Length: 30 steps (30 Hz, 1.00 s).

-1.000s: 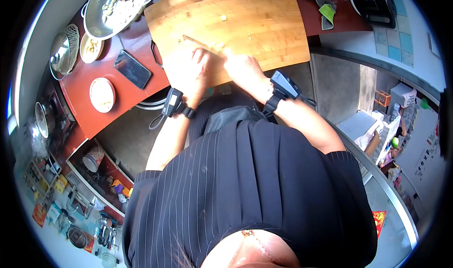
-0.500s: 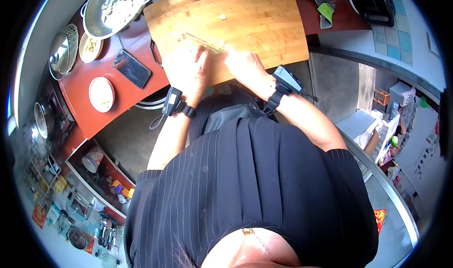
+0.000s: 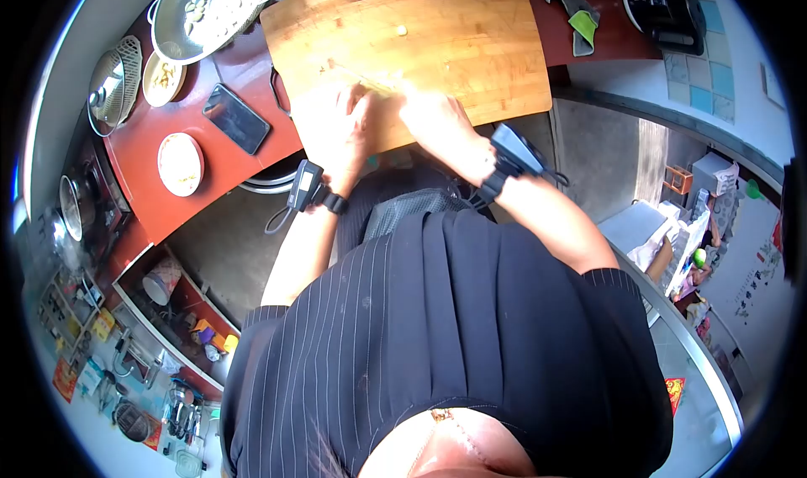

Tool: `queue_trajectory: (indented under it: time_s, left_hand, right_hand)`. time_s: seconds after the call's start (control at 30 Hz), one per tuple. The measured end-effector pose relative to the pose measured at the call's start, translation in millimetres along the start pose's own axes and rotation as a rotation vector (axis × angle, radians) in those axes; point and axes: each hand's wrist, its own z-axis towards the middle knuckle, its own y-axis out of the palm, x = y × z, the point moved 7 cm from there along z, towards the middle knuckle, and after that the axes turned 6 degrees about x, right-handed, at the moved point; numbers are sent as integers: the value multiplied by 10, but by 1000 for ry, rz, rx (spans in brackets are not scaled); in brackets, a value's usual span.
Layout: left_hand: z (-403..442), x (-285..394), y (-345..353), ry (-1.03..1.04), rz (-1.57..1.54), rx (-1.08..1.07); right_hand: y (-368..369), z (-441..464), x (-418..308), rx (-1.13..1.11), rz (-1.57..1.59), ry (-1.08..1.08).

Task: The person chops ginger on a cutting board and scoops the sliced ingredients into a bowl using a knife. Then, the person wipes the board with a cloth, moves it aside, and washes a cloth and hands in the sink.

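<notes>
Over the near edge of the wooden cutting board (image 3: 471, 32), my right hand (image 3: 439, 121) is closed round the handle end of a knife (image 3: 380, 86). Its thin blade points left toward my other hand, and strong glare washes out its outline. My left hand (image 3: 336, 123) rests low on the board with fingers bent and pressed together. What those fingers hold, if anything, is lost in the glare. A small pale piece of food (image 3: 401, 31) lies on the board beyond both hands, and tiny crumbs are scattered near the left fingers.
Left of the board are a phone (image 3: 235, 119), a white bowl (image 3: 181, 165), a small bowl with pale pieces (image 3: 163, 79), and a metal colander (image 3: 168, 36) holding several shell-like pieces. A grey-green cloth (image 3: 582, 26) and a black kettle (image 3: 664, 17) stand at the right.
The knife blade has turned and is seen more edge-on, less distinct in the glare. Both hands stay almost in place. The whole view has shifted slightly.
</notes>
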Motion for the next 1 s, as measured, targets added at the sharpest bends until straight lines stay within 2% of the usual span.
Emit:
queue_trajectory:
  time_s: [0.17, 0.27, 0.47, 0.57, 0.73, 0.87, 1.0]
  left_hand:
    - [-51, -51, 60, -41, 37, -39]
    - [-117, -141, 152, -69, 42, -65]
    - [-43, -78, -2, -92, 108, -9]
    - [-14, -53, -37, -58, 123, 0]
    - [0, -96, -72, -33, 144, 137]
    - [26, -1, -213, -28, 208, 161]
    - [-108, -151, 24, -120, 115, 93]
  right_hand:
    - [38, -46, -78, -90, -142, 13]
    - [181, 17, -76, -55, -66, -25]
    - [-4, 22, -97, -40, 91, 2]
    - [86, -16, -26, -123, 1, 78]
    - [225, 146, -38, -72, 48, 17]
    - [37, 82, -84, -80, 92, 22]
    - [106, 13, -64, -108, 28, 57]
